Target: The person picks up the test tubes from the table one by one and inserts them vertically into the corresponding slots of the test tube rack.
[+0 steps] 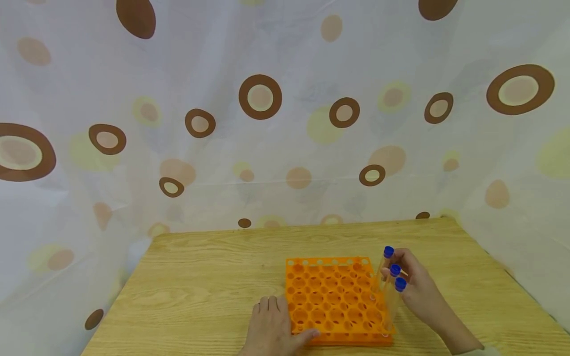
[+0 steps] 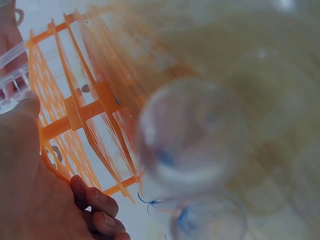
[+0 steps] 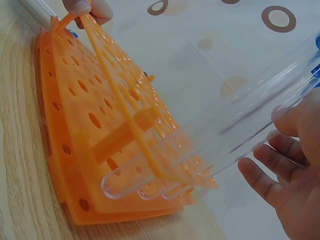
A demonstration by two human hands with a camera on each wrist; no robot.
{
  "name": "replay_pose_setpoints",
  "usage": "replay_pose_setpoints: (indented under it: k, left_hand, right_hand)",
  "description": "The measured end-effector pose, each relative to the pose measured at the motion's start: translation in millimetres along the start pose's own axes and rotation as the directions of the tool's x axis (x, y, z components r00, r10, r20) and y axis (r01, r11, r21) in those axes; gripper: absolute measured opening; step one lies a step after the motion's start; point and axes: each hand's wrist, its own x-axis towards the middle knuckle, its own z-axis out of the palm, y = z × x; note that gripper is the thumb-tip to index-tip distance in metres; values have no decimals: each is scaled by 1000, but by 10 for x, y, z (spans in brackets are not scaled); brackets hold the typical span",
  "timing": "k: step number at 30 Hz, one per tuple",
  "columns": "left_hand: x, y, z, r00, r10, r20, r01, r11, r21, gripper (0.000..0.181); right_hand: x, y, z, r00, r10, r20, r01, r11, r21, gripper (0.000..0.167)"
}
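An orange test tube rack (image 1: 333,298) sits on the table. My left hand (image 1: 270,324) grips its near left corner, thumb along the front edge; the left wrist view shows curled fingers (image 2: 102,205) beside the rack. Three clear test tubes (image 3: 235,122) with blue caps (image 1: 395,270) stand along the rack's right side, their rounded bottoms below the top plate in the right wrist view. My right hand (image 1: 420,294) is at their upper parts, thumb and fingers pinching a tube just below the caps. Which of the tubes it holds is partly hidden.
The wooden table (image 1: 200,277) extends around the rack. A spotted curtain (image 1: 285,148) encloses the back and both sides. Blurred clear round ends (image 2: 192,132) with blue inside lie close to the left wrist camera. A clear tube (image 3: 37,11) shows beyond the rack.
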Motion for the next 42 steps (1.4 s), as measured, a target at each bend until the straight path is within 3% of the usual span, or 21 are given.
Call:
replay_pose_setpoints:
  k: [10, 19, 26, 32, 35, 39, 42]
  left_hand:
    - [-7, 4, 2, 1000, 0, -18, 0, 1000, -2, 81]
    - [-5, 13, 14, 1000, -7, -8, 7, 1000, 0, 83]
    - [-8, 6, 15, 1000, -1, -21, 1, 1000, 5, 83]
    - [-7, -3, 9, 1000, 1, -9, -1, 1000, -10, 82]
    - [-6, -6, 11, 1000, 5, -14, -5, 1000, -7, 81]
    - [-2, -6, 7, 1000, 5, -8, -5, 1000, -7, 82]
    - [0, -5, 2, 1000, 3, 2, -3, 1000, -12, 83]
  right_hand:
    - [-7, -10, -28, 998, 60, 26, -60, 998, -20, 14]
    - [-87, -12, -92, 984, 180, 11, -179, 982, -50, 22]
    - [-211, -16, -164, 954, 297, 30, -290, 944, -156, 22]
    - [-336, 34, -198, 933, 354, 69, -324, 907, -270, 19]
    - [-400, 72, -203, 939, 321, 122, -271, 910, -312, 13]
    - [-499, 196, -200, 965, 96, 243, -17, 950, -311, 5]
    - [-548, 284, -188, 943, -72, 326, 166, 948, -271, 12]
